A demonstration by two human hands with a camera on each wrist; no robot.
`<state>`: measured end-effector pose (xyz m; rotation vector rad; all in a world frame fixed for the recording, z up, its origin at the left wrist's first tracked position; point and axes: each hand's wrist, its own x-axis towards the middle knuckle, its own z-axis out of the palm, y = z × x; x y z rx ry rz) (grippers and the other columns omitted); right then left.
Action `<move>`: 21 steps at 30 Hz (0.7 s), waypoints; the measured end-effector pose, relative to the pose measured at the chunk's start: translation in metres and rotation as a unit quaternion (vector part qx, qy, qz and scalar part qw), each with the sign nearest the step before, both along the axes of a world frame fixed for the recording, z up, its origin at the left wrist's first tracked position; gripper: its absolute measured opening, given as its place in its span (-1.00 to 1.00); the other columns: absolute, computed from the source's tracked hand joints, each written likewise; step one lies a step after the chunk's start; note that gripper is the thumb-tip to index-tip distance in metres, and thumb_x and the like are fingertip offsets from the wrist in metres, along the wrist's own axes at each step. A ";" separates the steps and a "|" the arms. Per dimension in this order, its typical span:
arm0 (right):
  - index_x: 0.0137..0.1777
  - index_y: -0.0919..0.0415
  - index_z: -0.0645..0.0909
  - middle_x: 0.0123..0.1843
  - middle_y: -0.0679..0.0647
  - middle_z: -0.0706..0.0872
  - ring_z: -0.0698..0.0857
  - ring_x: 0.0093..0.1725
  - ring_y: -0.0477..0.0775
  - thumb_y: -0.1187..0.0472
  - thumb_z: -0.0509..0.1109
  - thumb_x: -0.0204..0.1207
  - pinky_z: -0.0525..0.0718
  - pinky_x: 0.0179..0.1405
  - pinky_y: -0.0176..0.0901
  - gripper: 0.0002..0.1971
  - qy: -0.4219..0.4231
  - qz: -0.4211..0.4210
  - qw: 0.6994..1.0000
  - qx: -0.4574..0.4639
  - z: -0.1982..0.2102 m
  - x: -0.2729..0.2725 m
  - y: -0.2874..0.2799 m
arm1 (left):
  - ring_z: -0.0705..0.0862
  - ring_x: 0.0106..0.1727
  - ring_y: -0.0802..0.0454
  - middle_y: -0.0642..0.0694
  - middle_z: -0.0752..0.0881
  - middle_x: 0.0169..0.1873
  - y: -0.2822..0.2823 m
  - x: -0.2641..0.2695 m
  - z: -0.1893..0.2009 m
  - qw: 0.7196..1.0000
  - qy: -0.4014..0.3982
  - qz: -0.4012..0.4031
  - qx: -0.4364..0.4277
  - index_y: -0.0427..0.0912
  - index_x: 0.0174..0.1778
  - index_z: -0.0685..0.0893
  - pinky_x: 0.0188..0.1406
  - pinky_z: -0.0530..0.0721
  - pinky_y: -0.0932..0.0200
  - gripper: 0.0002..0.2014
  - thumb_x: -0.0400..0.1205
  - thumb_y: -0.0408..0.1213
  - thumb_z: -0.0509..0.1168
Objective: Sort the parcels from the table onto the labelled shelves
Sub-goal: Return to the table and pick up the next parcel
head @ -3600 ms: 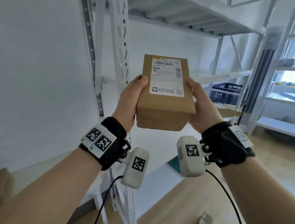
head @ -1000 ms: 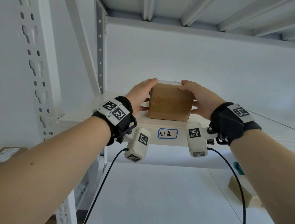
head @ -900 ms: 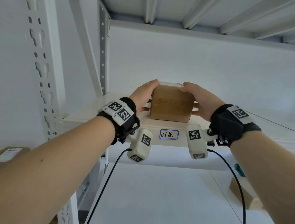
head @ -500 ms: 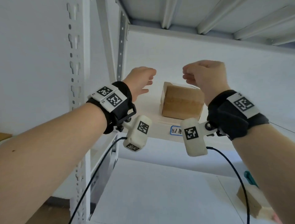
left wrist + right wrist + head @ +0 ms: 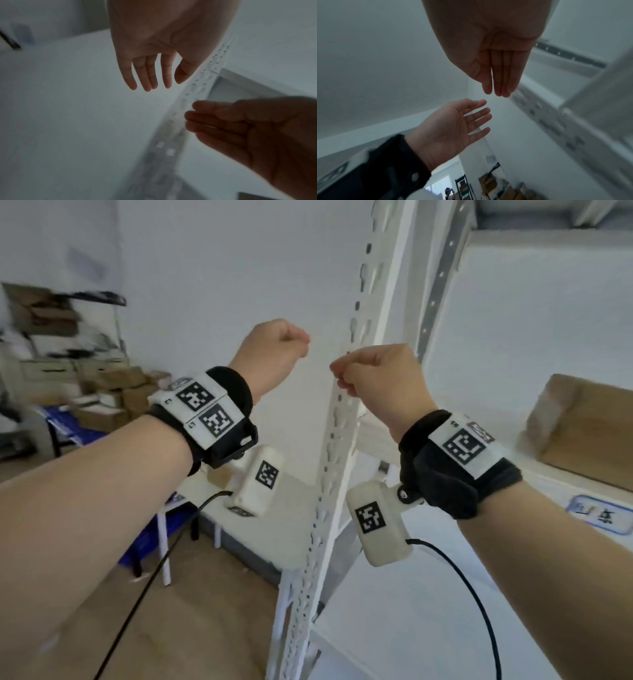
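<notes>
The brown cardboard parcel (image 5: pixel 579 429) sat on the white metal labelled shelf (image 5: pixel 534 474), at the right. Both grips were empty with fingers relaxed and loosely extended: the left hand (image 5: pixel 270 354) and the right hand (image 5: pixel 380 378) hung near the perforated white shelf upright (image 5: pixel 339 412), well apart from the parcel.

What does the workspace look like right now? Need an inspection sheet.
Surface: white shelf with a blue-bordered label on its front edge.
Job's things: brown parcel sits on that shelf, no hand on it.
Clutter: stacked cardboard boxes at far left, blurred.
Hands: left hand and right hand both raised in front of the rack, empty, fingers relaxed in the wrist views.
Cables: black cable hangs from the left wrist camera; another from the right.
Surroundings: perforated white rack upright, white wall, wooden floor.
</notes>
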<state>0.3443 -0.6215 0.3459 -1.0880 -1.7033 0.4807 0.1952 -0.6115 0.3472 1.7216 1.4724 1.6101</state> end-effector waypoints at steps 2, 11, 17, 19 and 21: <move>0.05 0.14 0.83 0.08 0.04 0.85 0.76 0.14 0.03 0.30 0.27 0.50 0.67 0.21 -0.19 -0.70 -0.057 -0.006 0.998 -0.002 -0.016 -0.027 0.011 | 0.60 0.28 0.04 -0.01 0.66 0.24 0.012 -0.031 -0.018 0.994 0.095 0.052 -0.026 -0.12 0.32 0.64 0.20 0.47 0.22 -0.68 0.65 -0.25 0.22; 0.41 0.11 0.60 0.44 0.10 0.64 0.60 0.40 0.17 0.29 0.21 0.53 0.52 0.27 -0.15 -0.56 -0.328 -0.062 0.937 -0.103 -0.113 -0.148 0.117 | 0.39 0.54 -0.18 -0.16 0.37 0.59 0.103 -0.166 -0.125 0.868 0.451 0.113 -0.174 -0.04 0.61 0.34 0.44 0.44 -0.14 -0.43 0.63 -0.09 0.18; 0.53 0.09 0.47 0.47 0.16 0.59 0.54 0.43 0.22 0.33 0.15 0.55 0.55 0.27 -0.04 -0.47 -0.408 -0.110 0.894 -0.150 -0.166 -0.214 0.197 | 0.27 0.63 -0.20 -0.18 0.27 0.65 0.177 -0.232 -0.173 0.800 0.557 0.088 -0.203 -0.03 0.65 0.27 0.54 0.27 -0.20 -0.40 0.67 0.06 0.05; 0.55 0.08 0.44 0.47 0.17 0.56 0.52 0.44 0.24 0.31 0.12 0.55 0.56 0.32 0.04 -0.46 -0.431 -0.125 0.880 -0.156 -0.183 -0.230 0.220 | 0.24 0.64 -0.20 -0.19 0.26 0.65 0.199 -0.248 -0.185 0.792 0.568 0.080 -0.209 -0.03 0.65 0.27 0.56 0.23 -0.24 -0.42 0.67 0.00 0.05; 0.57 0.08 0.41 0.49 0.17 0.53 0.49 0.45 0.24 0.28 0.10 0.56 0.52 0.36 0.07 -0.46 -0.448 -0.135 0.869 -0.159 -0.199 -0.242 0.240 | 0.21 0.66 -0.19 -0.19 0.26 0.66 0.218 -0.261 -0.196 0.789 0.570 0.065 -0.219 -0.03 0.65 0.27 0.58 0.19 -0.25 -0.42 0.67 -0.01 0.04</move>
